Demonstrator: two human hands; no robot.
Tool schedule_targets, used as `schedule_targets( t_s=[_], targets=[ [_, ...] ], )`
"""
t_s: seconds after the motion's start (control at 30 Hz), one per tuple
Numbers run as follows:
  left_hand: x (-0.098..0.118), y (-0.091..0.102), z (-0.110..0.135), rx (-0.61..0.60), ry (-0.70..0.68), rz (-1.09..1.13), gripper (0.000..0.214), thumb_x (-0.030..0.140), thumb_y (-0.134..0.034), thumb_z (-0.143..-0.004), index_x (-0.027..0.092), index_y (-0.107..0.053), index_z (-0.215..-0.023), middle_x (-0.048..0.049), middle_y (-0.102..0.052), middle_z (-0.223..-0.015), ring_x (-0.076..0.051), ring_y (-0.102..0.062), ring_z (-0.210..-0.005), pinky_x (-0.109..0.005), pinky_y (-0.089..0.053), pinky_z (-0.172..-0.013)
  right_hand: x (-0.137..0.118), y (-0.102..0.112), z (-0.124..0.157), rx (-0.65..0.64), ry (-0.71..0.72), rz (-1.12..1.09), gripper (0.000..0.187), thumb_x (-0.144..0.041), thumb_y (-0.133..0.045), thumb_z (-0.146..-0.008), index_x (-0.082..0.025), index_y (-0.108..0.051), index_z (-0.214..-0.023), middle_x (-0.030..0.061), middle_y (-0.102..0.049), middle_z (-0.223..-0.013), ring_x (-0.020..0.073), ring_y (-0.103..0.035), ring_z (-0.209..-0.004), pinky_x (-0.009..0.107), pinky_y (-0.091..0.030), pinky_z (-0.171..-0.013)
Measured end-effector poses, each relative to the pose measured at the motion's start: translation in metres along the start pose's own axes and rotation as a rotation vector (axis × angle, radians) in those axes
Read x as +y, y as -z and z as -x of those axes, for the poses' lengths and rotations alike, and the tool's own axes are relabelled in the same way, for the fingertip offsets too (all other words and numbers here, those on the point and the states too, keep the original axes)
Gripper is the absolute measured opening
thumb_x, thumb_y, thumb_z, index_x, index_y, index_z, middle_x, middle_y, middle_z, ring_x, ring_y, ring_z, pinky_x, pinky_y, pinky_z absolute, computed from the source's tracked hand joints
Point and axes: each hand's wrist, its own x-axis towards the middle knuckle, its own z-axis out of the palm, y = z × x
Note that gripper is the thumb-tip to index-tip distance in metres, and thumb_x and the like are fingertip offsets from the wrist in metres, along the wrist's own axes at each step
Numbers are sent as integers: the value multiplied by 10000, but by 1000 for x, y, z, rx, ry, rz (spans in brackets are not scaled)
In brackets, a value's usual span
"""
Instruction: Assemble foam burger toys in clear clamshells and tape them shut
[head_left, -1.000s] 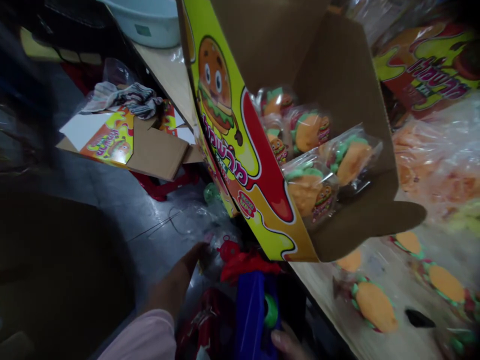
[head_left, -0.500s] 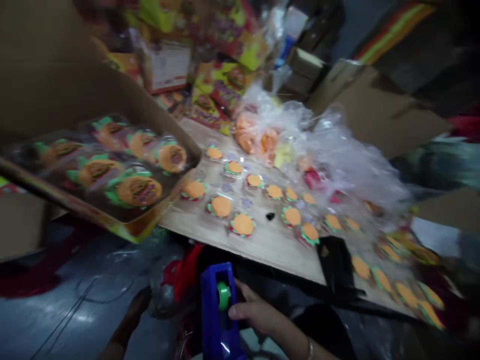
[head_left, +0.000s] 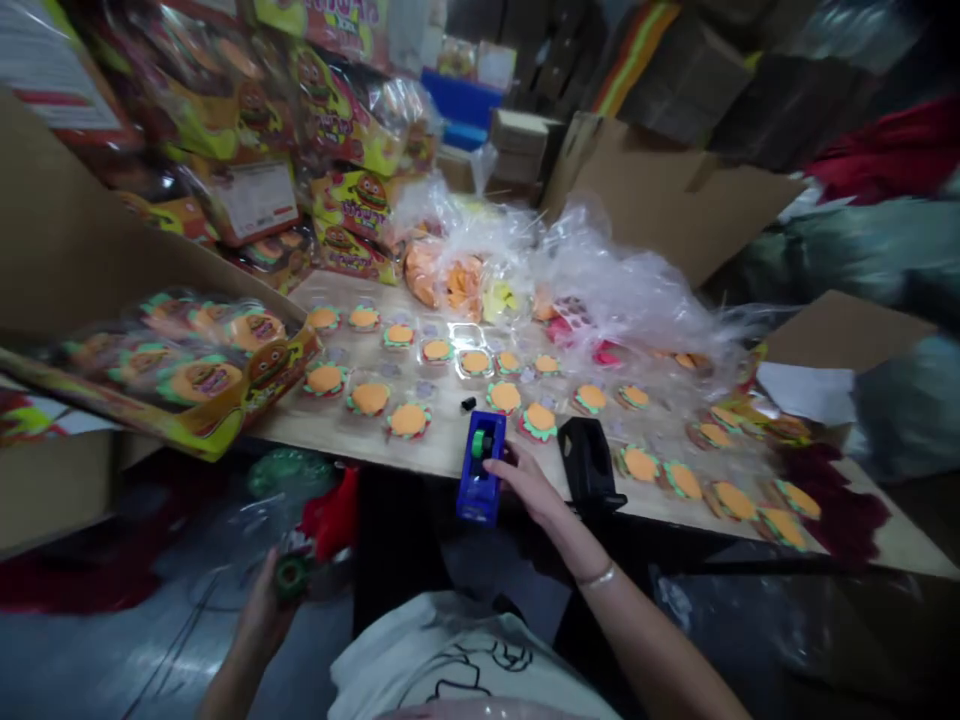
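My right hand (head_left: pixel 529 482) is closed on a blue tape dispenser (head_left: pixel 480 495) with a green core inside, at the table's front edge. Low on the left, over the floor, my left hand (head_left: pixel 262 605) grips a dark green roll (head_left: pixel 292 575), which looks like tape. Right of the dispenser stands a black tape dispenser (head_left: pixel 585 460). Around and behind them, several toy burgers (head_left: pixel 409 420) in clear plastic shells lie in rows on the pale table (head_left: pixel 442 450). A small black piece (head_left: pixel 469 404) rests just behind the blue dispenser.
An open display box (head_left: pixel 225 425) of packed burgers stands at the left. Printed boxes (head_left: pixel 360 205) are stacked at the back left. Clear plastic bags (head_left: pixel 622 290) with coloured pieces and an open carton (head_left: pixel 660 200) stand behind. Dark red cloth (head_left: pixel 847 510) lies at the right.
My right hand has carried the blue dispenser up and forward, from beside my body to the table's front edge. The roll in my left hand now shows. The camera view has shifted.
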Motion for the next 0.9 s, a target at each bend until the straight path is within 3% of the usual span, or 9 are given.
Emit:
schedule_targets(
  t_s=[0.03, 0.17, 0.27, 0.37, 0.53, 0.7, 0.8, 0.9],
  targets=[
    [5, -9, 14, -34, -15, 35, 397, 563, -566, -704, 184, -611, -813, -16, -664, -607, -152, -572, -493, -241, -466, -485, -1, 3, -6, 12, 1, 33, 494, -359, -701, -668, -187, -583, -1116, 50, -655, -985, 194, -614, -803, 273, -487, -610],
    [30, -60, 72, -459, -81, 159, 514, 569, -418, -841, 119, -649, -932, -88, -675, -704, -148, -548, -487, -244, -445, -477, -1, 13, -20, -61, -11, 127, 454, -430, -651, -717, -195, -612, -1104, 48, -672, -976, 209, -618, -805, 299, -493, -618],
    [45, -105, 105, -631, -80, 228, 530, 575, -395, -862, 127, -628, -1022, -98, -670, -744, -145, -549, -492, -232, -422, -468, 2, 20, -25, -74, 120, 305, 397, -464, -603, -756, -171, -670, -1016, 65, -683, -937, 228, -609, -830, 337, -487, -698],
    [55, -140, 121, -763, -38, 270, 561, 584, -329, -882, 127, -599, -1062, -118, -667, -776, -159, -561, -510, -241, -415, -476, 4, 21, -25, 17, 264, 515, 407, -486, -563, -787, -164, -681, -1005, 82, -677, -938, 239, -594, -873, 354, -458, -788],
    [64, -170, 132, -851, 1, 293, 590, 585, -271, -897, 117, -580, -1080, -129, -662, -793, -171, -569, -526, -254, -413, -491, 1, 11, -15, 113, 291, 802, 445, -503, -443, -861, -158, -652, -1050, 106, -645, -905, 238, -592, -842, 335, -434, -758],
    [72, -179, 133, -836, -24, 261, 452, 470, -368, -909, 116, -606, -1059, -119, -661, -815, -169, -573, -540, -256, -410, -495, -10, 11, -4, 136, 247, 1094, 453, -504, -394, -896, -152, -681, -896, 129, -638, -859, 237, -607, -805, 312, -403, -691],
    [73, -179, 130, -811, -56, 226, 365, 389, -424, -905, 110, -617, -1039, -116, -661, -856, -178, -592, -598, -257, -432, -536, -23, 27, -9, 158, 360, 1118, 402, -467, -410, -906, -170, -679, -945, 112, -647, -911, 227, -606, -840, 301, -401, -706],
    [73, -181, 127, -780, -67, 204, 362, 397, -446, -897, 111, -624, -1030, -112, -661, -861, -167, -580, -582, -251, -432, -525, -49, 46, -35, 150, 539, 1126, 263, -335, -470, -897, -193, -665, -1002, 79, -646, -943, 198, -598, -849, 275, -401, -710]
  ],
)
